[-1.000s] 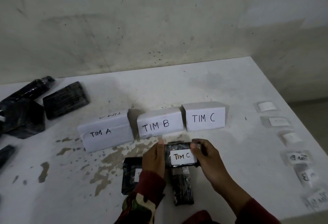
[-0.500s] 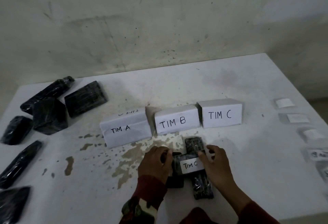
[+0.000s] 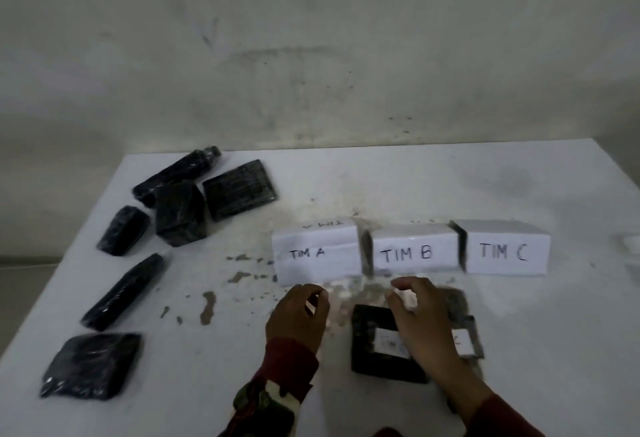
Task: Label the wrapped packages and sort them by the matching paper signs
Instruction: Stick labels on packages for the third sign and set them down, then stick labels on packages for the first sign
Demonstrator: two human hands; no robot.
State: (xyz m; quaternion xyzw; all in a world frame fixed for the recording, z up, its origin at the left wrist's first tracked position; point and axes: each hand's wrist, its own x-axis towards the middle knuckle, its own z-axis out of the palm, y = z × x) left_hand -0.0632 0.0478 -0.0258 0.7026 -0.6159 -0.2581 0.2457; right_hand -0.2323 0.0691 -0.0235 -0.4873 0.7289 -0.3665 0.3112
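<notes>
Three folded paper signs stand in a row: TIM A (image 3: 317, 253), TIM B (image 3: 412, 251) and TIM C (image 3: 505, 251). In front of them lie two black wrapped packages with white labels. One labelled package (image 3: 372, 350) is below TIM B, its label half hidden by my right hand. The other labelled package (image 3: 465, 336) is to its right, showing a "C". My right hand (image 3: 419, 319) hovers over them, fingers loosely curled and holding nothing. Nothing is in my left hand (image 3: 298, 315), which hangs loosely curled below TIM A.
Several unlabelled black wrapped packages lie on the white table (image 3: 381, 187) at the left, among them a flat package (image 3: 239, 189), a long package (image 3: 124, 291) and a square package (image 3: 91, 365). Paint is chipped in front of the signs. A loose label (image 3: 628, 242) shows at the right edge.
The TIM C package went down onto the table and both hands let go of it. My view swung left, bringing the unlabelled packages into sight.
</notes>
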